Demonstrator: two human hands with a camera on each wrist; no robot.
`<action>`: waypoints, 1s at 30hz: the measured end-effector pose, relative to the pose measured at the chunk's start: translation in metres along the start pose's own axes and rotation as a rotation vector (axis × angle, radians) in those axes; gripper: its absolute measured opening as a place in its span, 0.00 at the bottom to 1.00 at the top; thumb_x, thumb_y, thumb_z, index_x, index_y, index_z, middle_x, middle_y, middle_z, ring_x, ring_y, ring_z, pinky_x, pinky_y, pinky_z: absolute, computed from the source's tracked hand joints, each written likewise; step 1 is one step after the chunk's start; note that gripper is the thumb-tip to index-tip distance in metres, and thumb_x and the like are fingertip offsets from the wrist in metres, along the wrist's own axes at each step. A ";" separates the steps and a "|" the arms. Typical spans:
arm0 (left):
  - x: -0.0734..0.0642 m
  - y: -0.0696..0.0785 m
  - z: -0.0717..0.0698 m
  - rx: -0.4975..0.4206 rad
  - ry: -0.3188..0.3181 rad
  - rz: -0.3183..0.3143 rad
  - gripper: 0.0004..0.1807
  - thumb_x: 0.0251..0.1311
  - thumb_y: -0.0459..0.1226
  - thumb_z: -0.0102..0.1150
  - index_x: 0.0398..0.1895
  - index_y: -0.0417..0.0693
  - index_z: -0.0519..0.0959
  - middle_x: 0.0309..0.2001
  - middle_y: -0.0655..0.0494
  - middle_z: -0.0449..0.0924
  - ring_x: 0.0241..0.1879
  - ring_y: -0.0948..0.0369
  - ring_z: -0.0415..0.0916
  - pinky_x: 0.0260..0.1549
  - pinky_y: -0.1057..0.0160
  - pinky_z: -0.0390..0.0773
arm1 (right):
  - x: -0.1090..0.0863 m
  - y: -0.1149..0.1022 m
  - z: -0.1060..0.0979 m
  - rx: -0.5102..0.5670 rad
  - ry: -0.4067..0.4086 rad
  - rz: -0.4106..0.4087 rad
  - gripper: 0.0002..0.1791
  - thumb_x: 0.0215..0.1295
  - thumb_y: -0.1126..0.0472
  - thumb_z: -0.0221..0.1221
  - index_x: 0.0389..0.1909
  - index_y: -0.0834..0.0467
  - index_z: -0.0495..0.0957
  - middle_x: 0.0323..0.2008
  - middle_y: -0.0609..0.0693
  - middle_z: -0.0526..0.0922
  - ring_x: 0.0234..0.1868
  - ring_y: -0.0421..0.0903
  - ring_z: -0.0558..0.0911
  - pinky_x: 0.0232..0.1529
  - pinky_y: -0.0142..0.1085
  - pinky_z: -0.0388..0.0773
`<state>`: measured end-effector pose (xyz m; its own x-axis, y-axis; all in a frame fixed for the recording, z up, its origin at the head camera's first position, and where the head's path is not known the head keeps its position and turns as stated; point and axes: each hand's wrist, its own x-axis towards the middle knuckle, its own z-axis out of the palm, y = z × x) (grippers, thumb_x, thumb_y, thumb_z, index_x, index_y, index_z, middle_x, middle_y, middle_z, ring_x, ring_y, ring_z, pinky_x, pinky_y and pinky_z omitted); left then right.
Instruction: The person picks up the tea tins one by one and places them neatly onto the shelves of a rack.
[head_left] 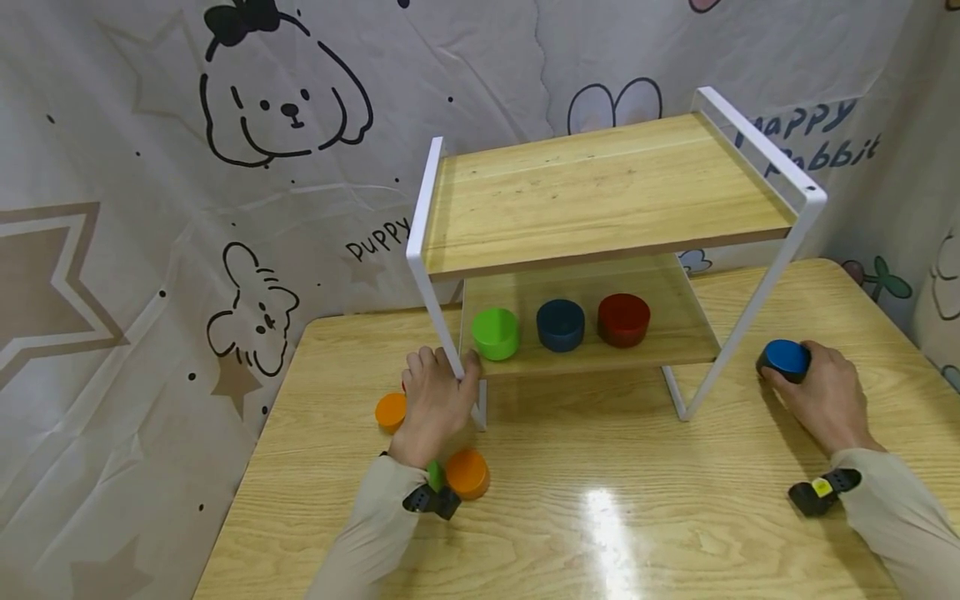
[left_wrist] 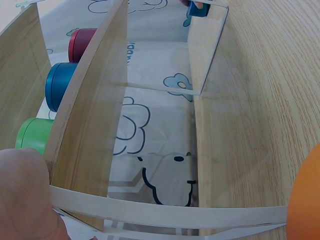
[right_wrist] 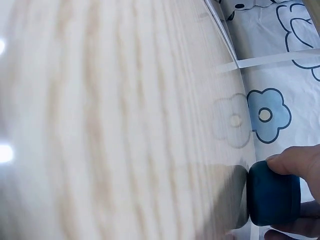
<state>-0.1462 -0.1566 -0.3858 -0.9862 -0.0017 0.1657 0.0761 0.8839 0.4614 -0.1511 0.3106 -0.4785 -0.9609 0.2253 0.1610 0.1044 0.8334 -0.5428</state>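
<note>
In the head view, my left hand point(head_left: 435, 404) grips the left white leg of a two-tier wooden shelf point(head_left: 600, 196), its thumb by the lower board. On that board stand a green cylinder point(head_left: 495, 333), a dark blue cylinder point(head_left: 560, 325) and a red cylinder point(head_left: 624, 320), in a row from left to right. To the right of the shelf, my right hand point(head_left: 825, 396) holds a blue cylinder point(head_left: 785, 358) between thumb and fingers. The right wrist view shows this cylinder point(right_wrist: 272, 195) at the tabletop, its reflection beside it.
Two orange cylinders, one farther back point(head_left: 391, 412) and one nearer point(head_left: 468, 473), stand on the wooden table point(head_left: 570, 533) about my left hand. Bits of green and red show partly hidden behind that hand and wrist. A printed cloth point(head_left: 322, 225) hangs behind the table.
</note>
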 end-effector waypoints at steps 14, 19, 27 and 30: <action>0.001 0.000 0.001 0.008 0.003 -0.004 0.26 0.70 0.53 0.31 0.26 0.42 0.67 0.30 0.45 0.61 0.34 0.47 0.56 0.35 0.55 0.54 | -0.009 -0.016 -0.008 0.053 0.060 -0.090 0.37 0.61 0.55 0.63 0.57 0.80 0.63 0.51 0.80 0.67 0.52 0.75 0.66 0.50 0.67 0.63; 0.001 0.000 0.001 0.016 0.006 0.002 0.26 0.70 0.52 0.32 0.26 0.41 0.67 0.29 0.45 0.60 0.33 0.47 0.56 0.35 0.54 0.55 | -0.013 -0.019 -0.011 0.062 0.085 -0.125 0.35 0.61 0.55 0.63 0.56 0.79 0.64 0.49 0.79 0.68 0.50 0.74 0.68 0.48 0.66 0.64; 0.001 -0.001 0.003 0.010 0.006 0.000 0.26 0.69 0.52 0.33 0.26 0.40 0.68 0.29 0.46 0.60 0.33 0.48 0.56 0.35 0.55 0.55 | -0.020 -0.017 -0.013 0.054 0.097 -0.136 0.35 0.59 0.57 0.65 0.55 0.80 0.65 0.48 0.79 0.69 0.48 0.74 0.69 0.47 0.65 0.64; 0.001 -0.001 0.003 0.008 0.008 0.002 0.26 0.69 0.52 0.33 0.26 0.39 0.68 0.29 0.45 0.60 0.33 0.47 0.56 0.35 0.55 0.55 | -0.022 -0.016 -0.013 0.052 0.099 -0.142 0.35 0.58 0.57 0.65 0.55 0.80 0.65 0.48 0.79 0.69 0.48 0.74 0.70 0.46 0.65 0.65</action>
<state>-0.1478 -0.1557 -0.3884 -0.9848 -0.0035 0.1734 0.0768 0.8877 0.4540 -0.1280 0.2984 -0.4629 -0.9348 0.1580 0.3183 -0.0464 0.8338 -0.5502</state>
